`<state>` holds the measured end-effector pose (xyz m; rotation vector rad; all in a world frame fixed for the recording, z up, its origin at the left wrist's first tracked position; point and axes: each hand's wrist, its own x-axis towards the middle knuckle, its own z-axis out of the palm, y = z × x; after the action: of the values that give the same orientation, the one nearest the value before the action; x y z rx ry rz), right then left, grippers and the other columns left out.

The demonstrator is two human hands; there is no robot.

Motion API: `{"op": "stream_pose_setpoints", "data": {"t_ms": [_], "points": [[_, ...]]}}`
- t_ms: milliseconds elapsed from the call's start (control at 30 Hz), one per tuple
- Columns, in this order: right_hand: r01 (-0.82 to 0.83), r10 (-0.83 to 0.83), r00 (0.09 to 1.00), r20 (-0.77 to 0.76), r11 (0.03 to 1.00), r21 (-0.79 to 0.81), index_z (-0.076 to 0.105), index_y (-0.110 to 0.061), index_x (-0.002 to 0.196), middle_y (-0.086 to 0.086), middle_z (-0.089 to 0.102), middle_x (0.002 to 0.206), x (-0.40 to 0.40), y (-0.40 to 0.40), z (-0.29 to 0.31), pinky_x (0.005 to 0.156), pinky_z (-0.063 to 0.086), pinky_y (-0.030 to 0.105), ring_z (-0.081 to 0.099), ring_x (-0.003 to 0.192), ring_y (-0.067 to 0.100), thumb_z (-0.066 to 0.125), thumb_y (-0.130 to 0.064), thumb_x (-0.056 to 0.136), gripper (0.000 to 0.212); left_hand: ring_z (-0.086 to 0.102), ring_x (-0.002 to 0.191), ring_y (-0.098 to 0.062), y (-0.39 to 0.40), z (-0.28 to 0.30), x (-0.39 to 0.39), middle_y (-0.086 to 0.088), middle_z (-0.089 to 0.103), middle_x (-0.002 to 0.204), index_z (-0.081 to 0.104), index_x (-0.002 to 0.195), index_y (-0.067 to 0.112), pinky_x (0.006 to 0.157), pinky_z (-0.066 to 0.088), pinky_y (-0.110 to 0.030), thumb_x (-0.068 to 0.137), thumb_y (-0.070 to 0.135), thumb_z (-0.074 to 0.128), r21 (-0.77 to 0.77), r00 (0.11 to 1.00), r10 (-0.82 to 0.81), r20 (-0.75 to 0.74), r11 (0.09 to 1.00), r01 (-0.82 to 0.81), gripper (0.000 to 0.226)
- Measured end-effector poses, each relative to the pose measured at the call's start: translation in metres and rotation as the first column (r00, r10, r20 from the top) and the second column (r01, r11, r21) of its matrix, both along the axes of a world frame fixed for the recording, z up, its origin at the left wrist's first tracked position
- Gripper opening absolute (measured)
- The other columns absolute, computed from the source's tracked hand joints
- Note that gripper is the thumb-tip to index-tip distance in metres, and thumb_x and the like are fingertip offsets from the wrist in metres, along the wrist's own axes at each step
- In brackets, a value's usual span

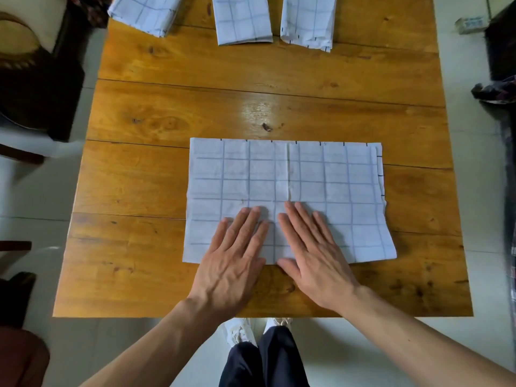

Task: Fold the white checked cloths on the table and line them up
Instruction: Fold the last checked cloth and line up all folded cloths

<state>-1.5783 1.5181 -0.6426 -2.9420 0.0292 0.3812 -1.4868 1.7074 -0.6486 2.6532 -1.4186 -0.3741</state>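
A white cloth with a blue check [307, 174] lies flat on the wooden table [167, 107], near its front edge, folded into a wide rectangle with a crease down its middle. My left hand [234, 261] and my right hand [312, 252] rest palm down side by side on the cloth's near middle, fingers spread and pointing away from me. Neither hand grips anything. Three folded checked cloths sit along the far edge: one at the left [145, 12] lying askew, one in the middle [243, 20], one at the right [308, 20].
Dark chairs [39, 79] stand left of the table. Dark furniture with a patterned cloth [499, 90] stands at the right. A small box [470, 25] lies on the pale tiled floor at the far right. My legs and shoes [251, 331] show below the table's front edge.
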Motion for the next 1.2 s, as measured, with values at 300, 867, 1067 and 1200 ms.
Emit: {"op": "stream_pose_setpoints", "data": {"t_ms": [300, 867, 1067, 1200], "points": [[0.027, -0.027, 0.999, -0.019, 0.999, -0.035, 0.01, -0.023, 0.159, 0.013, -0.002, 0.166, -0.029, -0.042, 0.001, 0.121, 0.009, 0.05, -0.002, 0.154, 0.029, 0.03, -0.049, 0.1, 0.068, 0.001, 0.156, -0.029, 0.004, 0.0, 0.003, -0.012, 0.004, 0.169, 0.017, 0.16, 0.011, 0.122, 0.011, -0.051, 0.104, 0.035, 0.033, 0.02, 1.0, -0.019, 0.006, 1.0, 0.018, 0.063], [0.259, -0.26, 0.964, -0.053, 0.966, -0.015, 0.006, -0.031, 0.159, 0.008, -0.009, 0.167, -0.082, -0.101, 0.009, 0.123, 0.014, 0.052, -0.007, 0.154, 0.025, 0.029, -0.031, 0.103, 0.061, 0.003, 0.156, -0.027, 0.004, 0.003, 0.006, -0.011, 0.009, 0.168, 0.017, 0.16, 0.014, 0.124, 0.005, -0.046, 0.104, 0.037, 0.03, 0.02, 1.0, -0.024, 0.006, 1.0, 0.023, 0.061], [0.303, -0.302, 0.951, -0.071, 0.953, 0.002, 0.007, -0.031, 0.159, 0.006, -0.008, 0.167, -0.089, -0.104, 0.013, 0.123, 0.016, 0.051, -0.009, 0.153, 0.023, 0.035, -0.022, 0.103, 0.062, 0.006, 0.156, -0.028, 0.004, 0.004, 0.006, -0.011, 0.012, 0.168, 0.019, 0.16, 0.013, 0.125, 0.005, -0.045, 0.104, 0.036, 0.028, 0.023, 0.999, -0.033, 0.02, 0.999, 0.032, 0.061], [0.361, -0.362, 0.929, -0.083, 0.932, -0.023, 0.004, -0.035, 0.158, 0.004, -0.014, 0.166, -0.092, -0.108, 0.013, 0.123, 0.012, 0.049, -0.014, 0.153, 0.024, 0.052, -0.004, 0.097, 0.084, 0.004, 0.156, -0.029, 0.004, 0.007, 0.004, -0.012, 0.007, 0.168, 0.017, 0.16, 0.013, 0.124, 0.01, -0.049, 0.104, 0.034, 0.029, 0.07, 0.999, -0.037, 0.023, 0.997, 0.035, 0.061]]}}
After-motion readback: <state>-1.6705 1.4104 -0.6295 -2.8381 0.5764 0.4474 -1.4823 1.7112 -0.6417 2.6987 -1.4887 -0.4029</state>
